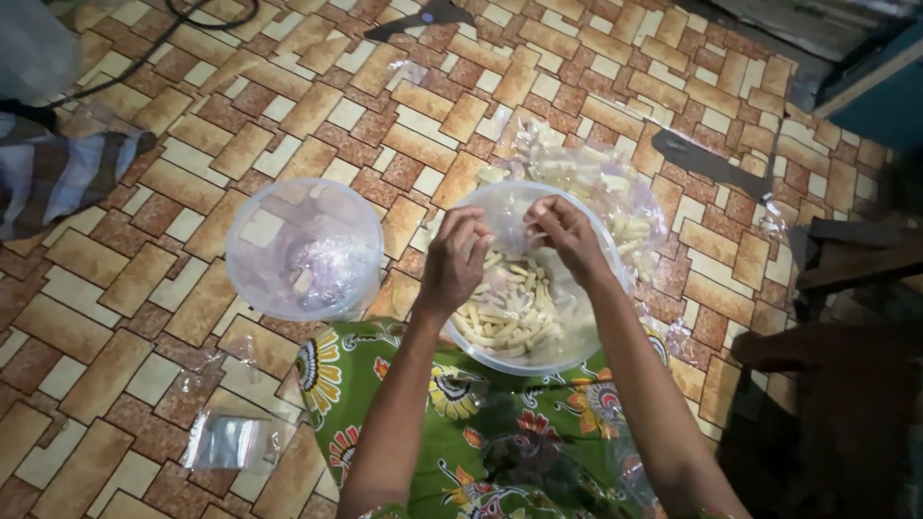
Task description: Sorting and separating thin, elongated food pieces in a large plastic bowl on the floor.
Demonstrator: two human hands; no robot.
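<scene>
A clear plastic bowl (592, 338) holding several pale stick-shaped snacks (505, 312) rests on my lap. Both hands hover over it. My left hand (452, 261) and my right hand (567, 235) pinch a small clear plastic bag (510, 231) between their fingertips, above the snacks. A second clear bowl (258, 231) with thin plastic wrappers inside sits on the floor to the left of my left hand.
Beyond the bowl lies a heap of filled clear snack packets (611, 197). Loose empty plastic bags (226, 440) lie at lower left. Striped cloth (58, 173) at far left, dark wooden furniture (846, 288) at right. Brown patterned tile floor (154, 317); green flowered fabric (481, 432) covers my lap.
</scene>
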